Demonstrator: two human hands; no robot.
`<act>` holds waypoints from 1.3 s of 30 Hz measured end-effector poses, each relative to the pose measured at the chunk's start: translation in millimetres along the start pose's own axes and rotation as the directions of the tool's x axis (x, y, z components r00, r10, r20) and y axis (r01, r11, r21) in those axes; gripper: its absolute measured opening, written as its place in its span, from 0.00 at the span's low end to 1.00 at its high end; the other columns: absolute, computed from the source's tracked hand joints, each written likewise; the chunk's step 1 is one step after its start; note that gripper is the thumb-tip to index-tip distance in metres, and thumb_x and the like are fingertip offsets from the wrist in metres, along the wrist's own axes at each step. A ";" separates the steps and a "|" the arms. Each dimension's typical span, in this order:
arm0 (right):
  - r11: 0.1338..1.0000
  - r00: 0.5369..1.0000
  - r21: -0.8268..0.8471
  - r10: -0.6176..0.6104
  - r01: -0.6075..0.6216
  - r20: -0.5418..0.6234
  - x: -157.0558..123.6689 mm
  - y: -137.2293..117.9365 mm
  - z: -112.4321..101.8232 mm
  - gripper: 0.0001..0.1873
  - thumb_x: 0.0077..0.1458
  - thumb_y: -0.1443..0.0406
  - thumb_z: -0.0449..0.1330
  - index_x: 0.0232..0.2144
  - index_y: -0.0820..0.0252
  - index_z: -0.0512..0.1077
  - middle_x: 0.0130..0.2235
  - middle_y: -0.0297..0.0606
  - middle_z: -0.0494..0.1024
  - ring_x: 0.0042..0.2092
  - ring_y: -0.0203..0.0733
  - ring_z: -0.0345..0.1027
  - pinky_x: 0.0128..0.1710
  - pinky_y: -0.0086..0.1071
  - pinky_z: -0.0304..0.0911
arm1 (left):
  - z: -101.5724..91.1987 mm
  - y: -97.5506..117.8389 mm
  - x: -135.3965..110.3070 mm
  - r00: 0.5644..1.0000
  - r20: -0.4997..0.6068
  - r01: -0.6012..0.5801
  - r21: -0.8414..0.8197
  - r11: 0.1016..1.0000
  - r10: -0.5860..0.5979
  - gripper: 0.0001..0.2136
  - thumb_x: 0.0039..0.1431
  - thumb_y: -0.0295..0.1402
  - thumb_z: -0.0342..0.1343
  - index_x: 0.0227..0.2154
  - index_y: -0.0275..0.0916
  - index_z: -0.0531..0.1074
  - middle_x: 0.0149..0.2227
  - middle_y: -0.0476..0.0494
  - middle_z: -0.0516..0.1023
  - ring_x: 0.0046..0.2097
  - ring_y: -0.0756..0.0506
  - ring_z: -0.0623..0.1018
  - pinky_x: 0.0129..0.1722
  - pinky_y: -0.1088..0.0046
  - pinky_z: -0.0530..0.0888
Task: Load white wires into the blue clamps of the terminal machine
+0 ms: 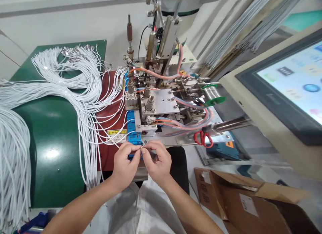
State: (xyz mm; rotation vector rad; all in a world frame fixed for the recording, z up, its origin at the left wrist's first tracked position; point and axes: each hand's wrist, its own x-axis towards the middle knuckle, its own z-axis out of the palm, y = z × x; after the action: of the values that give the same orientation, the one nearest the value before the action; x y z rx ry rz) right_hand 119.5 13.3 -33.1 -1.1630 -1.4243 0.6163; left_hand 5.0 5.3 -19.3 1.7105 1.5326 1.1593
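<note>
My left hand [127, 163] is closed, thumb and index finger pinching the end of a thin white cable. My right hand [157, 160] meets it fingertip to fingertip, also pinched on the cable's tip [142, 146]. The fingers mostly hide that tip. Just beyond my hands is a row of blue cable holders [133, 137] along the machine's front, with several white cables lying across them. A large bundle of white cables [87, 126] drapes over the red plate [105, 160] to the left.
The metal soldering-like machine [161, 101] stands ahead, with orange and clear hoses and a green-flanged wire spool [213, 95]. Red-handled scissors [202, 139] hang at its right. More cables cover the green table [52, 133]. A touchscreen [297, 79] and an open cardboard box [241, 200] are at right.
</note>
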 end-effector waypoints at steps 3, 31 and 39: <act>0.999 0.993 -0.024 0.041 -0.038 0.114 7.8 -1.5 -9.9 0.04 0.49 0.70 0.56 0.23 0.59 0.66 0.25 0.34 0.69 0.28 0.36 0.63 0.29 0.30 0.61 | -2.3 -2.7 1.4 0.998 0.056 -0.032 0.007 0.999 0.032 0.05 0.54 0.25 0.52 0.28 0.38 0.72 0.27 0.48 0.72 0.30 0.51 0.72 0.32 0.76 0.69; 0.923 0.900 0.076 0.346 -0.377 0.264 12.0 -4.3 -4.9 0.05 0.47 0.68 0.57 0.21 0.60 0.71 0.24 0.33 0.70 0.26 0.34 0.62 0.27 0.28 0.59 | -16.0 -4.0 0.8 0.984 0.175 -0.008 0.190 0.982 -0.025 0.06 0.53 0.26 0.51 0.28 0.39 0.72 0.26 0.50 0.69 0.27 0.52 0.69 0.27 0.78 0.68; 0.919 0.911 0.060 0.374 -0.389 0.174 3.1 -1.3 -4.8 0.06 0.48 0.67 0.56 0.21 0.60 0.68 0.24 0.33 0.68 0.27 0.35 0.62 0.27 0.29 0.59 | -13.2 -5.9 0.5 0.997 0.082 -0.003 0.112 0.994 -0.006 0.04 0.54 0.28 0.51 0.29 0.38 0.71 0.27 0.48 0.70 0.29 0.51 0.72 0.28 0.77 0.69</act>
State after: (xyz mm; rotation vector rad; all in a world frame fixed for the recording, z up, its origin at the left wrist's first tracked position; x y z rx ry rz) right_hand 124.0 14.4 -29.6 -1.3536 -1.2895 1.0617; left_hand -9.5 5.1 -18.0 1.8066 1.5751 1.0062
